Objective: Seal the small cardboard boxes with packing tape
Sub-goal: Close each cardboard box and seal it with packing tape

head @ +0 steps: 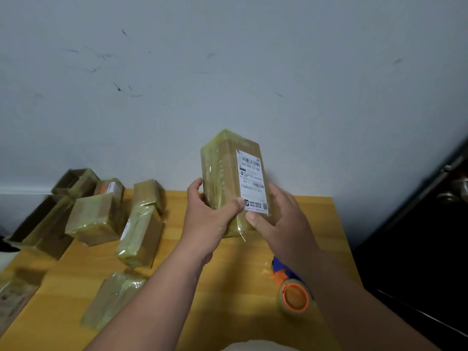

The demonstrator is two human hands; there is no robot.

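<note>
A small cardboard box, wrapped in yellowish clear tape and bearing a white shipping label, is held upright above the wooden table. My left hand grips its lower left side, thumb across the front. My right hand grips its lower right side, thumb on the label's bottom edge. A loose end of tape hangs below the box. A tape dispenser with an orange core and a blue handle lies on the table under my right forearm.
Several taped cardboard boxes lie piled across the left half of the table, some stacked against the wall. A pale wall stands behind the table. Dark furniture borders the table's right edge.
</note>
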